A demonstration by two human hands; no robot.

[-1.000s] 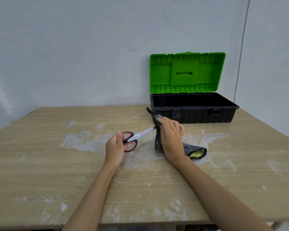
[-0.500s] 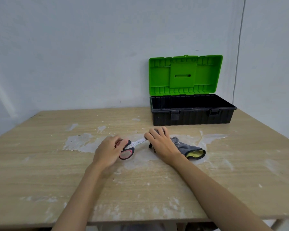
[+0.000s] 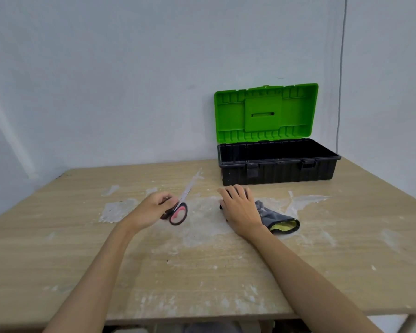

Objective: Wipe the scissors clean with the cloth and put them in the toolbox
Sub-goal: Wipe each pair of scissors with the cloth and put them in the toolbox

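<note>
The toolbox (image 3: 277,169) stands open at the back right of the bench (image 3: 58,236), its green lid (image 3: 265,112) upright against the wall; nothing shows in the part of its black tub that can be seen. The left hand (image 3: 151,210) has its grip closed on the handles of the scissors (image 3: 181,203), whose blurred blades point up and away towards the wall. The right hand (image 3: 239,210) lies flat, fingers spread, on the cloth (image 3: 277,218), in front of the box.

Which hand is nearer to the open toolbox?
The right hand. It rests flat on the cloth, just in front of the toolbox. The left hand, holding the scissors, is farther left.
</note>
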